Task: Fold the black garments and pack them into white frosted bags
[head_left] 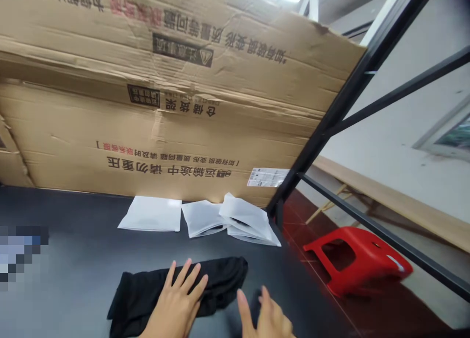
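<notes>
A folded black cloth item (223, 279), perhaps a garment, lies lengthwise on the dark tabletop (84, 245). My left hand (176, 299) rests flat across its middle, fingers spread. Just beyond the cloth's right end, my right hand (266, 318) hovers low near the table, thumb and fingers apart, with nothing seen between them. Part of the right hand is cut off by the bottom edge. Farther back lie white translucent bags: a flat one (152, 214) on the left, another (203, 216) in the middle, and a small overlapping pile (247, 218) on the right.
Large printed cardboard (165, 127) stands along the table's back edge. A black metal frame (319, 147) rises at the right corner. Beyond it, a red plastic stool (360, 259) is on the floor near a wooden bench or table (396, 196). A blurred-out patch (18, 250) covers something at left.
</notes>
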`<state>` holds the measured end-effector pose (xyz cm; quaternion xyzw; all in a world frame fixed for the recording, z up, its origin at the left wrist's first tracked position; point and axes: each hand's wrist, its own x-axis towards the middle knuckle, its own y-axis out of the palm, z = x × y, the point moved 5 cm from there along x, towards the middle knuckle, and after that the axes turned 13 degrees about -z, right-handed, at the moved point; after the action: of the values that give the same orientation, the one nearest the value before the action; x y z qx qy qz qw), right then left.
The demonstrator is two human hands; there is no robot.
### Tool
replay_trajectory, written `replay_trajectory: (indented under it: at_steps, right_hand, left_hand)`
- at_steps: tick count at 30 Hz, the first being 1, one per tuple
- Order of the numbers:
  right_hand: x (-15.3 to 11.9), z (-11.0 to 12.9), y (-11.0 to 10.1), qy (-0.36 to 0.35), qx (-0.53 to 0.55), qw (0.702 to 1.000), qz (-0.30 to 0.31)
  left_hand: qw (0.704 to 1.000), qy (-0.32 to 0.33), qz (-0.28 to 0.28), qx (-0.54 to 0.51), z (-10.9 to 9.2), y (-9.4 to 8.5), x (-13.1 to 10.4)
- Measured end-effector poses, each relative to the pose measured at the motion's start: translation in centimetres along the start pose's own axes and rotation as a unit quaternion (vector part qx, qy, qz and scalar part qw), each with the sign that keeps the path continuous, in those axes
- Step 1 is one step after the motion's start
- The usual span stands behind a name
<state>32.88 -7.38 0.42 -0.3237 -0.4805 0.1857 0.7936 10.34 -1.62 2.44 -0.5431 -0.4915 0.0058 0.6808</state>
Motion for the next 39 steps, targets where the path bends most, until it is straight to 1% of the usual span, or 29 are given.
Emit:
replay_trajectory:
  at_steps: [1, 3, 5, 7, 9, 11, 12, 13, 14, 15, 16, 17, 19, 20, 21, 22, 24, 27, 29, 30, 31, 32, 34, 35, 36, 37, 39]
  right_hand:
    - [0.2, 1.1, 0.9, 0.008, 0.017, 1.0, 0.023]
    - [0.7, 3.4, 2.6, 0.024, 0.056, 0.996, 0.061]
    - [1.3, 5.1, 3.9, 0.049, 0.089, 0.993, 0.063]
    - [1.8, 5.9, 4.6, 0.075, 0.151, 0.984, 0.047]
    - [2.1, 6.1, 4.8, 0.099, 0.247, 0.963, 0.041]
    - [2.4, 6.0, 4.2, 0.119, 0.31, 0.943, 0.035]
    - [2.6, 5.9, 3.7, 0.122, 0.311, 0.942, 0.022]
    - [2.9, 6.1, 2.9, 0.115, 0.297, 0.948, 0.001]
    - [3.1, 6.5, 2.1, 0.09, 0.278, 0.956, -0.023]
    - [3.2, 7.2, 1.4, 0.049, 0.265, 0.962, -0.043]
    - [3.1, 8.1, 0.8, -0.008, 0.263, 0.964, -0.05]
    - [2.8, 9.2, 0.4, -0.074, 0.27, 0.959, -0.04]
    - [1.7, 11.0, 0.4, -0.202, 0.288, 0.936, 0.016]
    - [1.0, 11.6, 0.6, -0.254, 0.29, 0.921, 0.049]
    - [0.4, 11.8, 0.9, -0.291, 0.289, 0.909, 0.077]
    - [0.0, 11.8, 1.2, -0.314, 0.285, 0.9, 0.097]
    - [-0.3, 11.2, 1.7, -0.329, 0.279, 0.895, 0.117]
    - [0.2, 10.1, 1.9, -0.308, 0.287, 0.895, 0.146]
    - [0.5, 9.4, 1.8, -0.27, 0.312, 0.895, 0.169]
    - [0.7, 9.0, 1.6, -0.235, 0.327, 0.9, 0.165]
    - [0.9, 8.4, 1.5, -0.185, 0.337, 0.912, 0.144]
    - [0.9, 7.7, 1.4, -0.121, 0.332, 0.929, 0.107]
    - [0.3, 6.3, 1.5, 0.008, 0.269, 0.963, 0.013]
    - [-0.3, 6.1, 1.6, 0.051, 0.223, 0.973, -0.023]
    - [-1.1, 6.2, 1.9, 0.076, 0.183, 0.979, -0.043]
    - [-1.8, 6.7, 2.4, 0.084, 0.157, 0.983, -0.05]
    - [-2.7, 8.0, 3.3, 0.09, 0.152, 0.983, -0.041]
  left_hand:
    - [1.0, 0.002, 0.002, -0.001, -0.3, 0.2, 0.3]
    - [0.999, 0.032, 0.007, -0.02, -0.8, 0.2, 0.7]
    - [0.997, 0.068, 0.014, -0.04, -1.1, 0.0, 0.9]
    - [0.995, 0.088, 0.027, -0.043, -1.0, -0.3, 1.0]
    - [0.994, 0.088, 0.039, -0.043, -0.7, -0.4, 1.0]
    - [0.995, 0.072, 0.045, -0.052, -0.3, -0.5, 1.0]
    - [0.995, 0.061, 0.045, -0.06, -0.1, -0.7, 1.0]
    - [0.995, 0.051, 0.045, -0.068, 0.2, -0.9, 0.9]
    - [0.995, 0.043, 0.045, -0.077, 0.3, -1.1, 0.9]
    - [0.995, 0.036, 0.046, -0.086, 0.5, -1.4, 0.9]
    - [0.994, 0.03, 0.047, -0.095, 0.6, -1.7, 0.9]
    - [0.993, 0.023, 0.048, -0.107, 0.6, -2.0, 0.9]
    - [0.99, -0.005, 0.044, -0.134, 0.7, -2.7, 1.1]
    - [0.988, -0.023, 0.04, -0.149, 0.8, -3.0, 1.3]
    - [0.985, -0.036, 0.037, -0.163, 0.9, -3.3, 1.3]
    - [0.983, -0.046, 0.033, -0.172, 1.0, -3.6, 1.4]
    - [0.983, -0.052, 0.016, -0.173, 1.4, -4.1, 1.3]
    - [0.989, -0.045, -0.022, -0.136, 2.2, -4.9, 0.8]
    - [0.993, -0.028, -0.023, -0.117, 2.5, -4.7, 0.3]
    - [0.993, -0.021, -0.015, -0.112, 2.5, -4.4, 0.0]
    - [0.994, -0.018, -0.006, -0.11, 2.5, -4.0, -0.3]
    - [0.994, -0.022, -0.001, -0.111, 2.5, -3.5, -0.5]
    - [0.992, -0.045, -0.001, -0.116, 2.8, -2.5, -0.9]
    - [0.991, -0.059, -0.004, -0.122, 2.9, -2.1, -1.0]
    - [0.989, -0.071, -0.008, -0.13, 3.0, -1.7, -1.1]
    - [0.987, -0.079, -0.012, -0.141, 3.1, -1.4, -1.2]
    - [0.983, -0.083, -0.019, -0.16, 3.3, -1.1, -1.3]
